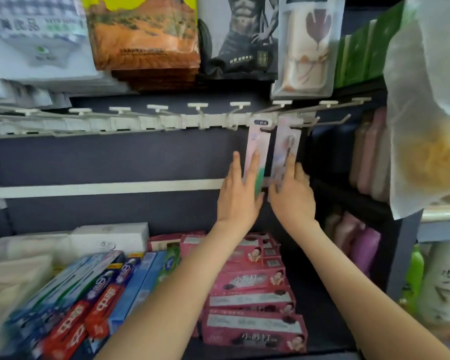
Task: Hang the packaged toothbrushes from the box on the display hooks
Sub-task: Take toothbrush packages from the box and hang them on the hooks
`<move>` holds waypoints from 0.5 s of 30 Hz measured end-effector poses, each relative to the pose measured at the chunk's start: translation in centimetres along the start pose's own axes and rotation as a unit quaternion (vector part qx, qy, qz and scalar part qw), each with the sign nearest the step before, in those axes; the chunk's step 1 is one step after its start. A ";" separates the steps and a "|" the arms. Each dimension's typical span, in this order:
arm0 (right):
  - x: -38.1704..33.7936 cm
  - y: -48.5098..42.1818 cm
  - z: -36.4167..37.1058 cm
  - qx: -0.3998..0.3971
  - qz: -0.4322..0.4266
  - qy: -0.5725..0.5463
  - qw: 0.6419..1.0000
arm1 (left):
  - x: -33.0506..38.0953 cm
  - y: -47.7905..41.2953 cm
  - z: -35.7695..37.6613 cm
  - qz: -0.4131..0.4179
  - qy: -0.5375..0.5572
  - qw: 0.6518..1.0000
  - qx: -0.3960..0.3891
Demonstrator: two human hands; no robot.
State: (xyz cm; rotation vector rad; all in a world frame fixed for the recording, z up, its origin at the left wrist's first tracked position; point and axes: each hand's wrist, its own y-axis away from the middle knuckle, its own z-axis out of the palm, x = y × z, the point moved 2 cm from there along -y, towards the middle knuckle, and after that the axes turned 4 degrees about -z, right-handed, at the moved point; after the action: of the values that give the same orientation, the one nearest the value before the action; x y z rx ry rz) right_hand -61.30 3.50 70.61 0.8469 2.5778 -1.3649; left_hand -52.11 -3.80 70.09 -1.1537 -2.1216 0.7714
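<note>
Left to right: my left hand (240, 196) presses flat, fingers straight, on the left toothbrush pack (256, 157); my right hand (292, 194) touches the right pack (285, 149), grip unclear; both hang on display hooks (344, 119), where an upward nudge could lift them off.

A shop — display hooks (234, 118), stacked toothpaste boxes (252, 289), shelved bottles (364, 245).
</note>
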 end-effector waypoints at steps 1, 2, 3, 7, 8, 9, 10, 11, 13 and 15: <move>-0.9 1.7 -0.2 0.000 -0.015 -0.009 1.000 | -0.4 1.6 -0.5 0.004 0.021 1.000 -0.003; -1.8 3.7 -0.3 -0.003 -0.027 -0.021 0.999 | -0.9 3.3 -1.1 0.005 0.042 0.999 -0.009; -3.0 6.0 -0.4 -0.010 -0.036 -0.035 0.999 | -1.6 5.3 -1.7 0.004 0.060 0.998 -0.020; -8.1 16.7 0.4 -0.066 -0.054 -0.072 0.994 | -5.3 14.9 -4.5 -0.013 0.098 0.991 -0.088; -9.2 19.4 0.8 -0.075 -0.059 -0.079 0.992 | -6.7 17.5 -5.1 -0.009 0.103 0.990 -0.091; -10.3 21.9 1.3 -0.082 -0.060 -0.084 0.991 | -8.1 20.3 -5.7 -0.006 0.113 0.989 -0.094; -11.3 24.4 1.9 -0.097 -0.060 -0.086 0.990 | -9.7 23.2 -6.1 -0.010 0.121 0.987 -0.106; -12.3 26.9 2.7 -0.122 -0.060 -0.089 0.987 | -11.4 26.4 -6.5 -0.017 0.122 0.985 -0.119; -14.3 32.1 4.7 -0.184 -0.060 -0.103 0.976 | -15.2 32.9 -7.1 -0.035 0.121 0.983 -0.135; -15.9 37.7 7.2 -0.273 -0.056 -0.107 0.954 | -18.5 39.5 -7.8 -0.067 0.114 0.976 -0.175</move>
State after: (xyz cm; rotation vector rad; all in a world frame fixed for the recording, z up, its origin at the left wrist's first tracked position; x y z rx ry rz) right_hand -29.56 7.77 44.13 0.4394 2.6442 -0.6448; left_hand -17.65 -0.28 42.51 -1.1936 -2.1633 0.1931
